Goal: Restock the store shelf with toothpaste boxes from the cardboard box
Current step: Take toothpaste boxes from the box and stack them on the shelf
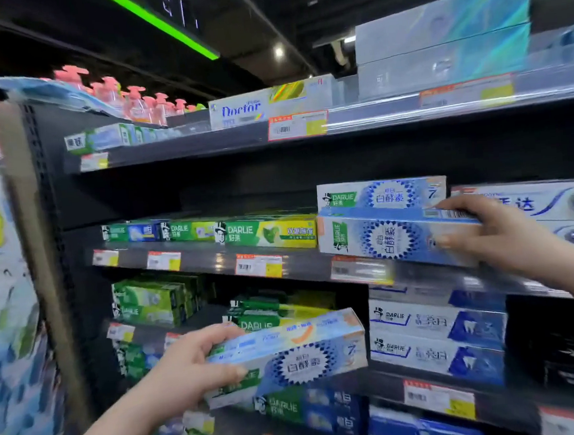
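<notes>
My left hand [191, 372] grips a box [289, 358] below the shelf [303, 263], long axis left-right, right end slightly raised. My right hand [486, 232] clasps a second box [383, 237] lengthwise along the shelf edge, seemingly tilted.

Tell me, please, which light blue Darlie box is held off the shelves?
The box in the left hand; the other two are stacked at the middle shelf.

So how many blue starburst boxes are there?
3: held box in left hand; lower box at the shelf, gripped by right hand; top box above it. Others may hide behind.
</notes>
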Demonstrator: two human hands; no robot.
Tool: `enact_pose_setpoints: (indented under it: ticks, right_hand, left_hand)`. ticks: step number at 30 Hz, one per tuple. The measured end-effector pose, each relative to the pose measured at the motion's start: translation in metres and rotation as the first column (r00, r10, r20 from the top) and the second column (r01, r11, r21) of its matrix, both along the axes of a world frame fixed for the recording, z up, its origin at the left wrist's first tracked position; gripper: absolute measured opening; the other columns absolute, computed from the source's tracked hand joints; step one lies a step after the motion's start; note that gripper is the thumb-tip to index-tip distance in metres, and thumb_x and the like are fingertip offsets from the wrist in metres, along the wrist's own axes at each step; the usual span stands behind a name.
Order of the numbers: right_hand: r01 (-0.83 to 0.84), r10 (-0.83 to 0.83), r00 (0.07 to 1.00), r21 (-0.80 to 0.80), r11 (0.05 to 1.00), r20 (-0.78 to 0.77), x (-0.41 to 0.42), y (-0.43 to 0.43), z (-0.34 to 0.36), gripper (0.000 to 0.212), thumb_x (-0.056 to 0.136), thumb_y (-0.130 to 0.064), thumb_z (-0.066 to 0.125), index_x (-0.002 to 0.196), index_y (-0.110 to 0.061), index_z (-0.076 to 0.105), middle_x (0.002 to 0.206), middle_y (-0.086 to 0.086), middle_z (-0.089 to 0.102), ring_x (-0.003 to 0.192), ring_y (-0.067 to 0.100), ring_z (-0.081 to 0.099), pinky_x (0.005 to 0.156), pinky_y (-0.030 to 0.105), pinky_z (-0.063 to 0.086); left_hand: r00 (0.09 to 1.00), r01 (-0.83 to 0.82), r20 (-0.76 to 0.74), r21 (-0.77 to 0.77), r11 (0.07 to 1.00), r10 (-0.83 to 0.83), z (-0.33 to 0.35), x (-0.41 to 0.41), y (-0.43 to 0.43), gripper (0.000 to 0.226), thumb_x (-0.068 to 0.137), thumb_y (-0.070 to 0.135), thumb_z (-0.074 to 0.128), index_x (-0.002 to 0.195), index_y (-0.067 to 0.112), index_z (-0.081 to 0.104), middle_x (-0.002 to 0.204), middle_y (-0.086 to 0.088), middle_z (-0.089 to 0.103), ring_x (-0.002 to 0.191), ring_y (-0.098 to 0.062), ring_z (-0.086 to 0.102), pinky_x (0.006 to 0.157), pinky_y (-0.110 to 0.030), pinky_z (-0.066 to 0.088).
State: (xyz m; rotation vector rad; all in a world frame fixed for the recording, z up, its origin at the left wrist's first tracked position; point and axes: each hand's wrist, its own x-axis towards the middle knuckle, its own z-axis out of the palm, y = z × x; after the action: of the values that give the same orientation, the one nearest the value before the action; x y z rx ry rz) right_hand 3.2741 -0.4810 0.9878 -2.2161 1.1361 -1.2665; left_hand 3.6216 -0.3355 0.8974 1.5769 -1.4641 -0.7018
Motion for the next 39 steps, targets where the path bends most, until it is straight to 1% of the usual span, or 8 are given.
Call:
enact_pose_setpoints:
  ticks: [5,8,11,17,22,26,30,39]
  right_hand:
    - [0.133,-0.134,0.985,-0.018,0.991,-0.109,0.002,-0.004,0.010,0.043,0.076,-0.021,0.072,0.116,-0.016,0.056,0.119,0.001,0.058,0.094,0.022,0.058,0.078,0.025,0.042]
    - [0.172,-0.171,0.975,-0.004,0.985,-0.145,0.006,-0.007,0.015,0.049,0.075,-0.027,0.073,0.120,-0.018,0.055,0.121,0.002,0.058,0.094,0.021,0.060,0.084,0.029,0.042]
    - [0.180,-0.182,0.961,-0.032,0.983,-0.207,0.011,-0.013,0.018,0.052,0.076,-0.028,0.072,0.123,-0.017,0.053,0.128,0.006,0.054,0.109,0.021,0.054,0.090,0.023,0.036]
    - [0.223,-0.226,0.947,-0.038,0.974,-0.227,0.017,-0.022,0.013,0.054,0.079,-0.028,0.069,0.129,-0.019,0.049,0.133,0.006,0.046,0.106,0.015,0.048,0.083,0.015,0.029]
    - [0.239,-0.240,0.928,-0.039,0.970,-0.285,0.024,-0.028,0.016,0.056,0.082,-0.030,0.065,0.133,-0.019,0.044,0.137,0.009,0.040,0.119,0.020,0.045,0.095,0.020,0.030]
    - [0.276,-0.270,0.915,-0.024,0.961,-0.301,0.030,-0.031,0.019,0.056,0.085,-0.031,0.061,0.136,-0.019,0.041,0.140,0.009,0.036,0.128,0.024,0.038,0.105,0.027,0.029]
    - [0.282,-0.271,0.904,-0.017,0.959,-0.331,0.031,-0.034,0.022,0.058,0.084,-0.032,0.063,0.135,-0.016,0.042,0.134,0.012,0.040,0.123,0.027,0.043,0.107,0.032,0.030]
    - [0.306,-0.293,0.853,-0.040,0.951,-0.432,0.038,-0.038,0.026,0.053,0.086,-0.030,0.060,0.134,-0.017,0.044,0.139,0.007,0.038,0.128,0.026,0.040,0.107,0.033,0.030]
  left_hand:
    - [0.992,0.130,0.008,0.002,0.992,-0.130,0.011,-0.001,-0.036,0.040,0.059,0.028,0.072,0.096,0.034,0.058,0.086,0.023,0.072,0.074,0.007,0.065,0.073,-0.023,0.053]
    - [0.984,0.175,-0.015,-0.011,0.984,-0.175,0.014,-0.006,-0.046,0.054,0.051,0.032,0.071,0.103,0.025,0.060,0.096,0.014,0.073,0.086,-0.017,0.070,0.084,-0.041,0.053]
    - [0.979,0.200,-0.037,-0.033,0.979,-0.201,0.014,-0.012,-0.055,0.058,0.054,0.030,0.072,0.109,0.019,0.059,0.100,0.007,0.073,0.088,-0.021,0.071,0.083,-0.040,0.054]
    - [0.974,0.220,-0.055,-0.003,0.976,-0.219,0.012,-0.024,-0.064,0.053,0.050,0.039,0.075,0.101,0.032,0.063,0.101,0.004,0.073,0.096,-0.049,0.059,0.088,-0.063,0.043]
    - [0.965,0.256,-0.064,-0.007,0.967,-0.256,0.014,-0.032,-0.066,0.067,0.042,0.040,0.075,0.105,0.023,0.059,0.098,0.015,0.073,0.089,-0.028,0.070,0.088,-0.049,0.051]
    - [0.962,0.266,-0.063,-0.023,0.964,-0.266,0.012,-0.026,-0.072,0.080,0.033,0.054,0.085,0.104,0.025,0.062,0.098,0.003,0.074,0.083,-0.036,0.065,0.079,-0.046,0.048]
    - [0.956,0.287,-0.047,-0.036,0.957,-0.288,0.014,-0.029,-0.075,0.068,0.043,0.043,0.074,0.106,0.022,0.061,0.099,0.014,0.072,0.087,-0.015,0.071,0.078,-0.029,0.056]
    - [0.966,0.259,-0.018,-0.020,0.966,-0.259,0.013,-0.026,-0.081,0.058,0.046,0.043,0.073,0.101,0.027,0.065,0.099,0.003,0.073,0.090,-0.026,0.069,0.089,-0.049,0.052]
